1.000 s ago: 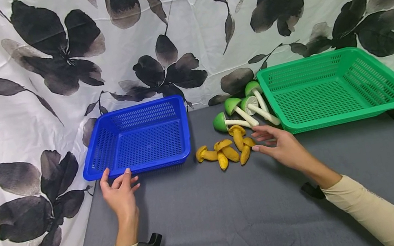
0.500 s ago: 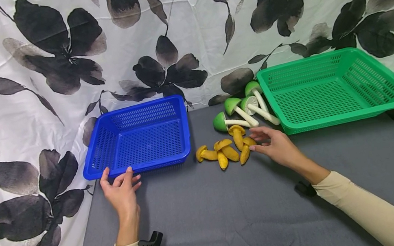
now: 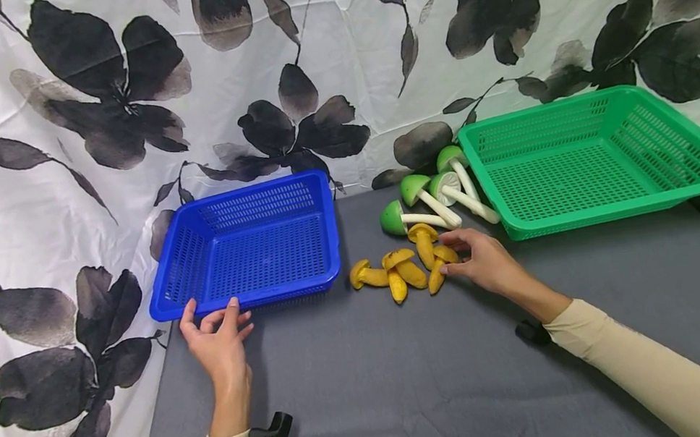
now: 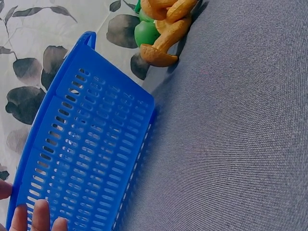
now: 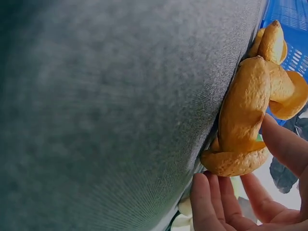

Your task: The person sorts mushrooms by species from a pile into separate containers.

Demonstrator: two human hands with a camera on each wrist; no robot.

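Note:
My left hand point(image 3: 215, 321) lies on the grey table with straight fingers point(image 4: 41, 217) touching the front rim of the empty blue basket point(image 3: 248, 300). My right hand point(image 3: 459, 254) reaches into a cluster of yellow toy mushrooms point(image 3: 403, 269). Its thumb and fingers point(image 5: 211, 202) stand on either side of the cap of the rightmost yellow mushroom point(image 5: 243, 125), touching it without closing on it. Several green-capped mushrooms with white stems point(image 3: 433, 197) lie just behind the yellow ones.
An empty green basket point(image 3: 612, 214) stands at the back right, beside the green mushrooms. The grey table point(image 3: 410, 386) has bare cloth in front. A white cloth with black flowers point(image 3: 330, 53) hangs behind and drapes over the left side.
My right hand has slid left and forward until its fingers reach the rightmost yellow mushroom. My left hand has stayed at the blue basket's rim.

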